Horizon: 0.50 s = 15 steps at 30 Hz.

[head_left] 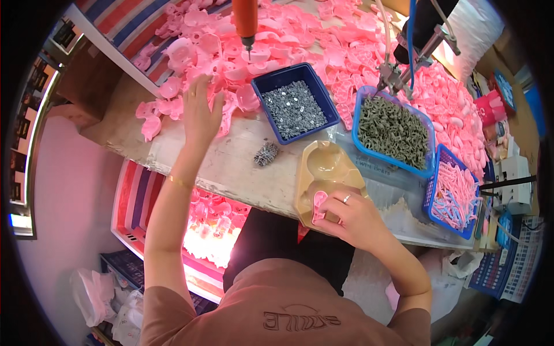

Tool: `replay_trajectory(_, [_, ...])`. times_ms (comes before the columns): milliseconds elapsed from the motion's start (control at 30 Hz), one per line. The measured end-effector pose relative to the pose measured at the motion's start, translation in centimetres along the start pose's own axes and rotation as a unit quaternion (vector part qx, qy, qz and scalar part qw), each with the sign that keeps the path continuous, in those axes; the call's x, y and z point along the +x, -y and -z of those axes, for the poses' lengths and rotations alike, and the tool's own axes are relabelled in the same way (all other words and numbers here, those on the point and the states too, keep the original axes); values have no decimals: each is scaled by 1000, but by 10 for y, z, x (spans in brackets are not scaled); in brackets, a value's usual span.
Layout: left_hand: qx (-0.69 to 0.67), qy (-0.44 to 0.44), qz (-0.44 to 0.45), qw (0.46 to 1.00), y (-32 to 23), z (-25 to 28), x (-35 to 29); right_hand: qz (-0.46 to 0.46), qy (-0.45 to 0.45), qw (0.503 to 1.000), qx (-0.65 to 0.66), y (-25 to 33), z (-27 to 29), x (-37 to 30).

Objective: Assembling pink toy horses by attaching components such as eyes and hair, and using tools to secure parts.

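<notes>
My left hand [201,112] is stretched out flat over the bench's left side, fingers extended and thumb apart. It is at the edge of a large heap of pink moulded plastic parts [199,52]; whether the fingertips touch one is unclear. My right hand [355,216], with a ring on one finger, pinches a small pink plastic part [318,203] at the near left edge of a tan moulded holder [309,173]. The holder has rounded hollows and lies at the bench's front edge. Above the heap hangs an orange power screwdriver [245,20], bit pointing down.
A dark blue bin [278,131] holds small silvery metal pieces; a spiky metal clump [266,154] lies before it. Rightward are a light blue tub [424,167] of dark metal pieces and a blue basket [430,196] of pink and blue strips. A metal fixture with hoses [398,75] hangs overhead.
</notes>
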<state>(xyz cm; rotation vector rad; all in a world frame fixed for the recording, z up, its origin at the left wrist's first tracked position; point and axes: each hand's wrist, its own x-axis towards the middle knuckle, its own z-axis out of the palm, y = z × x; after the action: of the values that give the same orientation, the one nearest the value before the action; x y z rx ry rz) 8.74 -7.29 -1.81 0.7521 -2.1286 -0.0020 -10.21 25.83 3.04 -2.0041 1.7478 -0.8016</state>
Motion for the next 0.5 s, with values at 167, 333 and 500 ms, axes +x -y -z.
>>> replay_trajectory(167, [62, 19, 23, 998, 43, -17, 33, -30, 11, 999, -17, 2, -3, -2])
replay_trajectory(333, [-216, -48, 226, 949, 15, 10, 31, -65, 30, 997, 32, -7, 0, -12])
replay_trajectory(500, [-281, 116, 124, 945, -26, 75, -16, -114, -13, 990, 85, 2, 7, -6])
